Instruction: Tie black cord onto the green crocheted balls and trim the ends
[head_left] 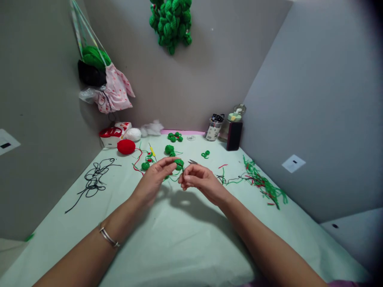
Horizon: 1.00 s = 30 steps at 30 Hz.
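Observation:
Above the middle of the table, my left hand (155, 175) pinches a small green crocheted piece (179, 164) between thumb and fingers. My right hand (199, 179) is closed just to its right, with thumb and forefinger together on something thin and dark that I cannot make out. Behind the right fingers lie scissors (192, 162), their handles hidden. A green yarn ball (169, 150) sits beyond the left fingers. Left of it is a yellow-handled crochet hook (152, 151), near small green and red crocheted pieces (145, 166).
Black cord (94, 177) lies tangled at left, and yarn scraps (266, 183) are heaped at right. Red yarn (126, 146), a white box (112, 137), a pen cup (213, 129) and a phone (234, 136) stand toward the back. Green crocheted pieces (172, 24) hang on the wall.

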### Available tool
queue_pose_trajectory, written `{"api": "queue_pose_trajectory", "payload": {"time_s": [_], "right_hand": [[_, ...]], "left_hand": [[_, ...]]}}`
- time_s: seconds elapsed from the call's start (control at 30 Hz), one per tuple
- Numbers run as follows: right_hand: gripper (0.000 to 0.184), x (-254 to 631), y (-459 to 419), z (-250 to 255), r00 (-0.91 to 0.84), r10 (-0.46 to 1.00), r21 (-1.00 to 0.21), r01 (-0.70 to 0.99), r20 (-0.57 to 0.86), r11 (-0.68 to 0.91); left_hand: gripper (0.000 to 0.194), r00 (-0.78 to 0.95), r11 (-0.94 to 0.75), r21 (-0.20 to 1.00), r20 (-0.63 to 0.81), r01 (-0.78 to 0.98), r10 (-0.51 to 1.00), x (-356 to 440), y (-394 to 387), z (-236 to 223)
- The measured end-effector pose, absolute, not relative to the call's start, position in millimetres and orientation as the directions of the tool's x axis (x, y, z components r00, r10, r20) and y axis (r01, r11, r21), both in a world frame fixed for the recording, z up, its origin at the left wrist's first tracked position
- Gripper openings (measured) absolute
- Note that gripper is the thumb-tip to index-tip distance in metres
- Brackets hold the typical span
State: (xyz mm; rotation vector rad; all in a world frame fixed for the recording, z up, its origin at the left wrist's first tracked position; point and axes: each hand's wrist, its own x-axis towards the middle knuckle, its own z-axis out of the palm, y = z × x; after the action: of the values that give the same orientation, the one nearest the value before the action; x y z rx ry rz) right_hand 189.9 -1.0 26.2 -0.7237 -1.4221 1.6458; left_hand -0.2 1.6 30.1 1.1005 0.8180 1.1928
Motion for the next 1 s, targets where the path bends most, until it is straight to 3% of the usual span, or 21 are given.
{"api": "queue_pose_trajectory", "payload": {"time_s": [0.17,0.33,0.43,0.53,0.6,0.67,0.8,0.9,1.0], "right_hand": [[0.022,204,5,23,-0.457,0.888,-0.992,-0.124,0.059,0.002],[0.023,219,12,29,-0.33,0.943,-0.986,-0.165,0.049,-0.007],[0.022,221,12,31,-0.311,0.949,-0.978,-0.21,0.055,-0.013],[0.023,216,10,31,-0.348,0.937,-0.979,-0.199,0.025,-0.047],[0.023,212,7,29,-0.381,0.925,-0.981,-0.181,0.004,-0.071],[0.024,207,5,27,-0.409,0.912,-0.98,-0.174,-0.016,-0.095],[0.025,201,1,24,-0.436,0.899,-0.981,-0.153,-0.039,-0.117],[0.025,200,0,23,-0.458,0.888,-0.986,-0.13,-0.032,-0.103],[0.025,200,0,23,-0.477,0.878,-0.988,-0.123,-0.022,-0.091]], "left_hand": [[0.012,0.178,0.147,0.795,-0.05,-0.588,0.983,-11,6,28],[0.016,0.119,0.129,0.714,-0.064,-0.688,0.991,-23,7,31],[0.018,0.189,0.122,0.811,-0.014,-0.573,0.982,-23,3,29],[0.024,0.261,0.01,0.976,0.048,-0.217,0.964,-18,-2,24],[0.022,0.349,-0.104,0.994,0.092,0.016,0.932,-13,-7,22],[0.019,0.428,-0.205,0.97,0.131,0.131,0.894,-7,-11,20],[0.026,0.372,-0.225,0.963,0.156,0.149,0.915,4,-17,15],[0.036,0.362,-0.114,0.993,0.092,0.04,0.928,11,-20,11],[0.034,0.419,-0.055,0.997,0.07,-0.047,0.905,13,-20,11]]}}
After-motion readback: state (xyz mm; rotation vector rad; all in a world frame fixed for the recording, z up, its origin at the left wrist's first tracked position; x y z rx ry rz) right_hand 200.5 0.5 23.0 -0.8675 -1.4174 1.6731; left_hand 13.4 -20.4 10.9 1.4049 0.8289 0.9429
